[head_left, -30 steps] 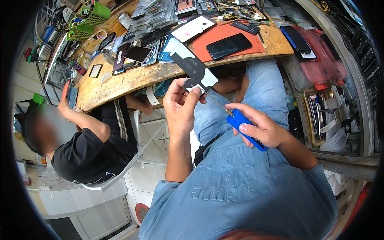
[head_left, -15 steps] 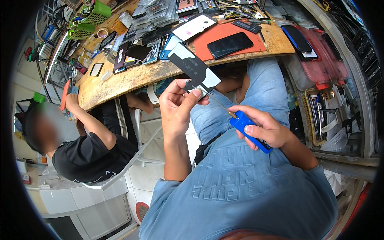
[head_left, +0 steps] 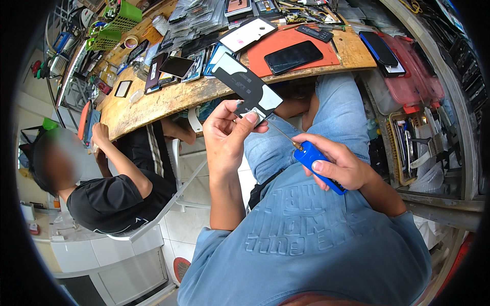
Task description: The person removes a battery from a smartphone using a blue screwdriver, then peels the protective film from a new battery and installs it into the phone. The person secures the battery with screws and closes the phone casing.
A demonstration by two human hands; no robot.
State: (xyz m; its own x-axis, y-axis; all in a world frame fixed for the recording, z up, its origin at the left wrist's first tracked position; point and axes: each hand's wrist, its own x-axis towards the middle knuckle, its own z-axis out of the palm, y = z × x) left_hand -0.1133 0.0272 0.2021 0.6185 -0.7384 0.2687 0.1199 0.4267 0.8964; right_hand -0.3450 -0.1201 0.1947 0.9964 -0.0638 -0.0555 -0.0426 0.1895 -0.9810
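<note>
My left hand pinches the near end of a flat black phone battery with pale patches on its face, between thumb and fingers. The battery is held up in front of the table edge and slants toward the upper left. My right hand is wrapped round a blue handheld tool with a brass collar and a thin metal shaft. That shaft reaches up to the battery's near corner by my left fingertips; whether its tip touches cannot be made out.
A wooden workbench spans the front, with an orange mat, a black phone and stacked phone parts. At left sits a person in black, holding an orange-edged item. Right stands a red-lidded box above a tool basket.
The battery and the blue tool have shifted only very slightly in my hands. The person at left has lowered a hand and moved it a little to the right.
</note>
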